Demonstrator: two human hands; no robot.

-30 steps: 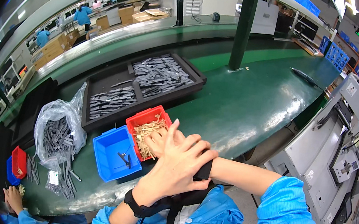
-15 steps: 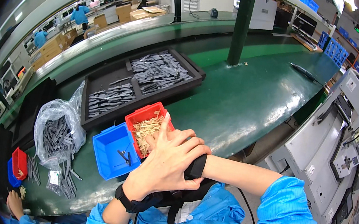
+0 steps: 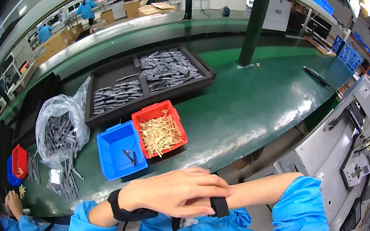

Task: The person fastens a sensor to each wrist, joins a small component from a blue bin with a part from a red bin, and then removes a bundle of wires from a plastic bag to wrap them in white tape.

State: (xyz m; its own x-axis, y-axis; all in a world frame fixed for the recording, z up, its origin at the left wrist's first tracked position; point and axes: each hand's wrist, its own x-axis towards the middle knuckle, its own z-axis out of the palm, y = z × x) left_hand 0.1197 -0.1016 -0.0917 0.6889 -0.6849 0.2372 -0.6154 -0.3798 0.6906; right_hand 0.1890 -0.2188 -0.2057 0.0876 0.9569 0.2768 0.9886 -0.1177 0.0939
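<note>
My left hand (image 3: 169, 192) lies across my right wrist, its fingers and thumb closed around it at the black wristband (image 3: 219, 207). Another black band (image 3: 122, 210) circles my left wrist. My right forearm (image 3: 264, 190) comes in from the right; the hand at its end is mostly hidden under my left one, its fingers out of sight. Just beyond my hands stands a red bin (image 3: 181, 136) heaped with small tan pieces (image 3: 160, 134). The blue bin (image 3: 110, 157) beside it contains a few black parts (image 3: 130, 157).
Behind the bins is a dark divided tray (image 3: 140, 78) of grey strip-like parts. A clear plastic bag (image 3: 47, 120) of similar parts stands left. Another person's hand (image 3: 15, 205) rests near a small red bin (image 3: 19, 161). A green post (image 3: 254, 26) rises from the bench.
Both hands have drawn back toward my body, away from the red bin, uncovering its tan pieces. My left hand has stayed on my right wrist, its fingers now pointing more to the right.
</note>
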